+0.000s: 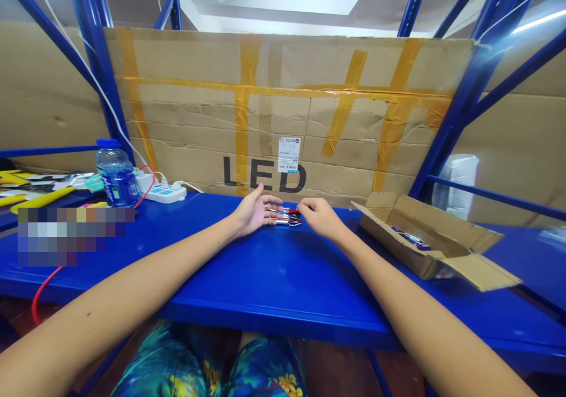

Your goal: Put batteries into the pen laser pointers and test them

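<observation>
Near the back of the blue table, a small bunch of slim pens (283,220) with silvery barrels and red, green and dark ends lies between my hands. My left hand (255,213) is palm-inward at their left end, thumb raised and fingers stretched out along them. A ring shows on one of its fingers. From the right, my right hand (321,216) is closed, thumb and forefinger pinched at the red end of one pen. Its other fingers are curled out of sight.
An open cardboard box (424,238) with blue-and-silver pens inside stands right. Left are a blue-capped bottle (115,173), a white power strip (165,193), yellow-handled tools (44,199) and a red cable (39,297). A big LED carton (198,125) walls the back of the blue table (265,285).
</observation>
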### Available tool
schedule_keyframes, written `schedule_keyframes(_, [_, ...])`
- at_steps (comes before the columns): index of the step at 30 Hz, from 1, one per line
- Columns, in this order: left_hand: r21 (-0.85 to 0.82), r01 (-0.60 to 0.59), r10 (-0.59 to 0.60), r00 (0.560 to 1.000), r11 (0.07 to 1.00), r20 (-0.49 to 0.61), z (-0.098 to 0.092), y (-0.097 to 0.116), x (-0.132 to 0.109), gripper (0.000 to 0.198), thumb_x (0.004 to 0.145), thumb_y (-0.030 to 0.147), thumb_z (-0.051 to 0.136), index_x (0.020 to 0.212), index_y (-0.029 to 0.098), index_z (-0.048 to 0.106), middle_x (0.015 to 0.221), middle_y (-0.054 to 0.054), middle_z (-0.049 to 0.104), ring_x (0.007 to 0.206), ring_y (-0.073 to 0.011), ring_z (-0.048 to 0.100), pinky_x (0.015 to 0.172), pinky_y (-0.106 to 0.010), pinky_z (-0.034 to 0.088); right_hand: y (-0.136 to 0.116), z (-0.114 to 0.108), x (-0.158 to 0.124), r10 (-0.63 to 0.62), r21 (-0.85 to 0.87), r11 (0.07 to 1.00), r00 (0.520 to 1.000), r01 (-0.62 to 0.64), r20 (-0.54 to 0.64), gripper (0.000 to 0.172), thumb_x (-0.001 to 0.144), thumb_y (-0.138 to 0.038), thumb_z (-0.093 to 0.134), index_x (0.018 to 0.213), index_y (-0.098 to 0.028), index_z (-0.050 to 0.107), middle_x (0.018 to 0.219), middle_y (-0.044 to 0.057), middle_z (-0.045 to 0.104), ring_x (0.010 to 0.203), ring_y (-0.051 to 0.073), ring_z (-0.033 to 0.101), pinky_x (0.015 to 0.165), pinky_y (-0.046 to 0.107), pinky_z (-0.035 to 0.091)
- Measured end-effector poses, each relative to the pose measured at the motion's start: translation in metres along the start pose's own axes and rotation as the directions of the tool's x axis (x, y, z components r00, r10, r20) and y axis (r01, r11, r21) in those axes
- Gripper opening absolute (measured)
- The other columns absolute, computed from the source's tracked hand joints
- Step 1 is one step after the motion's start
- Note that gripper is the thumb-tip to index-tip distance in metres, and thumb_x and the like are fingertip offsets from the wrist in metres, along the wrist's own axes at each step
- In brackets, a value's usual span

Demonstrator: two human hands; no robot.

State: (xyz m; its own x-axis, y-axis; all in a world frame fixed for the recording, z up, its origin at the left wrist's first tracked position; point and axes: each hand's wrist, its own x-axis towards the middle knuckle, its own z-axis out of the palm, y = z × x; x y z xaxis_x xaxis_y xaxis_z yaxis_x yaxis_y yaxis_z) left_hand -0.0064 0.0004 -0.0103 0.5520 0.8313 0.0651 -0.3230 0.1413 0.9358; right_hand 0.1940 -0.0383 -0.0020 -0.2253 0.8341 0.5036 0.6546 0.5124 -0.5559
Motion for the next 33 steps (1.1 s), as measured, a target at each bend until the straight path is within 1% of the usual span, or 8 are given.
schedule_keyframes(6, [0.008, 0.004, -0.004, 1.0, 1.0, -0.011, 0.0009, 0.0003, -0.0004, 0.066, 0.094, 0.061, 0.024, 0.093, 0.007, 0.063, 0.086, -0.016, 0.063, 0.072, -0.0221, 0.061, 0.061, -0.032, 0.047, 0.0008, 0.0001, 0.0001, -0.002, -0.003, 1.0, 1.0, 0.002, -0.005, 0.031, 0.08, -0.034, 0.04, 0.054, -0.02, 0.035, 0.054, -0.003, 0.034, 0.056, 0.011, 0.033, 0.053, 0.028, 0.022])
schedule_keyframes(17, [-0.008, -0.005, 0.005, 0.999, 1.0, 0.033, -0.0028, -0.0004, 0.0016, 0.067, 0.094, 0.062, 0.024, 0.094, 0.007, 0.063, 0.083, -0.016, 0.062, 0.071, -0.0223, 0.06, 0.061, -0.032, 0.047, 0.0025, 0.0017, 0.0007, -0.003, -0.021, 1.0, 1.0, 0.003, -0.011, 0.033, 0.082, -0.035, 0.041, 0.053, -0.02, 0.034, 0.053, -0.004, 0.034, 0.055, 0.011, 0.032, 0.054, 0.028, 0.021])
schedule_keyframes(24, [0.005, 0.0, 0.0, 0.999, 1.0, 0.045, -0.0025, -0.0011, 0.0016, 0.067, 0.094, 0.062, 0.023, 0.094, 0.007, 0.062, 0.086, -0.017, 0.062, 0.07, -0.0218, 0.06, 0.06, -0.032, 0.047, 0.0025, 0.0007, 0.0006, -0.004, -0.026, 1.0, 1.0, 0.004, -0.009, 0.032, 0.082, -0.033, 0.04, 0.054, -0.02, 0.033, 0.053, -0.004, 0.034, 0.055, 0.011, 0.032, 0.054, 0.028, 0.022])
schedule_keyframes(29, [0.003, 0.007, -0.007, 0.999, 1.0, 0.033, -0.0012, 0.0003, 0.0006, 0.067, 0.094, 0.06, 0.022, 0.093, 0.007, 0.062, 0.085, -0.016, 0.062, 0.069, -0.0209, 0.059, 0.061, -0.032, 0.047, 0.0005, 0.0004, 0.0006, 0.007, 0.023, 1.0, 0.999, -0.006, -0.04, 0.031, 0.08, -0.036, 0.043, 0.054, -0.019, 0.041, 0.054, -0.003, 0.04, 0.057, 0.012, 0.037, 0.056, 0.027, 0.026])
schedule_keyframes(33, [0.008, 0.015, -0.016, 0.999, 1.0, 0.042, -0.0017, -0.0004, 0.0012, 0.067, 0.094, 0.061, 0.021, 0.094, 0.008, 0.062, 0.085, -0.016, 0.062, 0.07, -0.0212, 0.06, 0.061, -0.032, 0.047, -0.0005, -0.0009, 0.0003, 0.018, -0.004, 1.0, 0.997, -0.018, -0.077, 0.027, 0.077, -0.034, 0.046, 0.055, -0.018, 0.048, 0.055, -0.002, 0.046, 0.059, 0.013, 0.041, 0.056, 0.027, 0.027])
